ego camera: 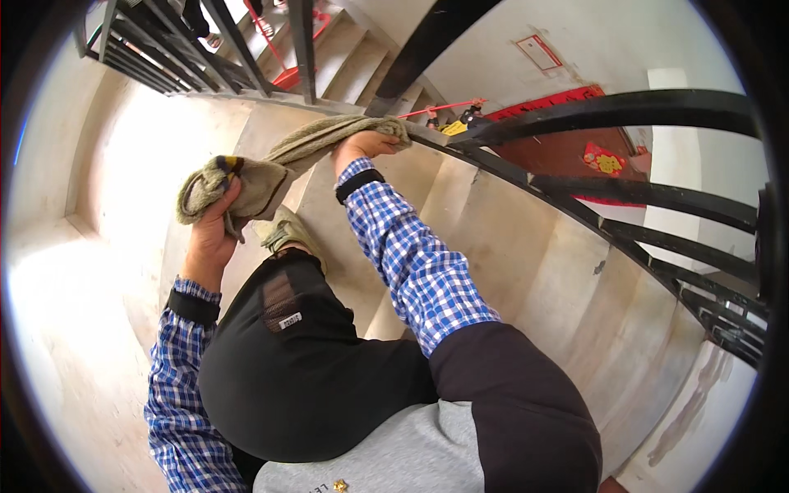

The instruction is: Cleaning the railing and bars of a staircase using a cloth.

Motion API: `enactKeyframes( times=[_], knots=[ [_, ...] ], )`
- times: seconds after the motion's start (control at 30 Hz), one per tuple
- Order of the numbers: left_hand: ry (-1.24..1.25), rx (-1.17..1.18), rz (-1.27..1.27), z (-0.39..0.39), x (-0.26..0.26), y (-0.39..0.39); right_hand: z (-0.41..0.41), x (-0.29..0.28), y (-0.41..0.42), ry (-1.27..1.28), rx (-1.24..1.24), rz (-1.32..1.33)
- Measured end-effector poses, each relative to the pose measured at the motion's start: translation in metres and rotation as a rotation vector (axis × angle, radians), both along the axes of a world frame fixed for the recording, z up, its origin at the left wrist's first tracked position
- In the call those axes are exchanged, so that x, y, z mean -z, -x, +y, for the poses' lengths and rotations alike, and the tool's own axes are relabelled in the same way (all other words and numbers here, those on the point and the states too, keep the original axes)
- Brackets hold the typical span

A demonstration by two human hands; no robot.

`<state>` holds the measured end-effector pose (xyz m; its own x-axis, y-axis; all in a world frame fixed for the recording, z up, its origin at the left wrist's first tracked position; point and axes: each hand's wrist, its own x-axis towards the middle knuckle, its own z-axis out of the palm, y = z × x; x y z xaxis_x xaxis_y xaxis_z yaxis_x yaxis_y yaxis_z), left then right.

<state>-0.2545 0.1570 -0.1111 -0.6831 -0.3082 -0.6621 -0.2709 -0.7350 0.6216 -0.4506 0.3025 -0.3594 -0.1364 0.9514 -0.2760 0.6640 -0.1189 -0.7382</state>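
A greenish-beige cloth (308,145), seemingly a towel, stretches between my two hands above the stairs. My left hand (212,228) grips its bunched end, where a yellow and dark stripe shows near the thumb. The thinner, twisted end lies in the grasp of my right hand (363,148), close beside the foot of the black railing. Below the cloth, my shoe (286,231) rests on a stair tread. Both forearms wear blue checked sleeves with black bands at the wrists. The fingers of my left hand are partly hidden by the folds.
A black metal railing (641,111) runs along the right and across the top. Pale stair steps (518,228) descend at the right. Beyond the bars, another person's feet (265,28) stand near a red dustpan (286,77). Lower down, another person's hands (474,105) hold a red pole.
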Motion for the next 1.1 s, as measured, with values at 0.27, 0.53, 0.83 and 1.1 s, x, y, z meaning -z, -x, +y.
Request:
enactKeyframes(
  times=[0.27,0.53,0.83,1.1],
  knots=[
    [0.044,0.002,-0.064,-0.011,0.002,-0.017,-0.026,-0.077,-0.059,1.181,-0.053,0.735],
    [0.012,-0.054,-0.148,-0.012,0.011,-0.035,0.013,-0.134,-0.11,1.08,-0.694,0.419],
    [-0.095,-0.001,-0.056,0.015,-0.02,-0.01,0.033,-0.255,-0.082,0.679,-1.024,1.115],
    [-0.188,0.066,-0.023,0.024,-0.025,0.006,0.016,-0.169,-0.044,0.122,-1.057,0.778]
  ],
)
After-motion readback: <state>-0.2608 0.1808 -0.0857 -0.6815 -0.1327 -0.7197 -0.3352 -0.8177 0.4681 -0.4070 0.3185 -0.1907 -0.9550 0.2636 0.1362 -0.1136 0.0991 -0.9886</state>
